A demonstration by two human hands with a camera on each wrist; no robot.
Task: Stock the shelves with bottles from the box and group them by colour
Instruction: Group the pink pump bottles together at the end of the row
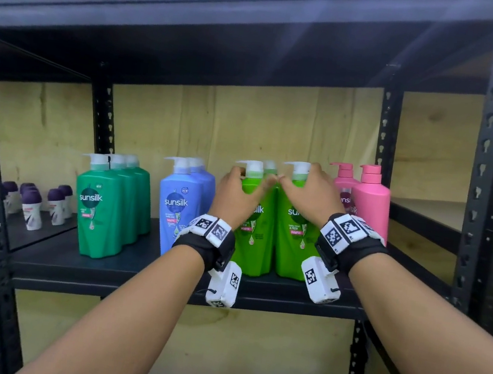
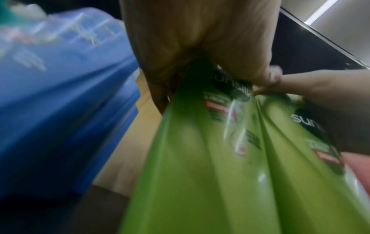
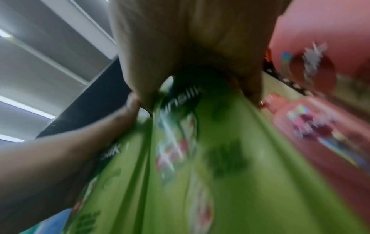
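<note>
Shelf [image 1: 132, 269]: black steel rack, bottles grouped in colour blocks along it. From the lime pair, dark green bottles [image 1: 110, 199] sit far out at 9 o'clock, blue bottles [image 1: 182, 203] just beside at 9, pink bottles [image 1: 370, 201] touching or nearly so at 3.

Lime bottles [image 1: 261, 252]: two in front, a third pump showing behind at 12. All upright on the shelf.

Left hand [image 1: 234, 197] is wrapped round the shoulder of the left lime bottle; right hand [image 1: 311, 192] is wrapped round the shoulder of the right one. Thumbs nearly meet between them.

Step looks like squaring up the lime group. Advice: slide both along the shelf, don't lift. Keep bases flat and labels forward. Close the gap between the pair and watch the pink pump at 3.
</note>
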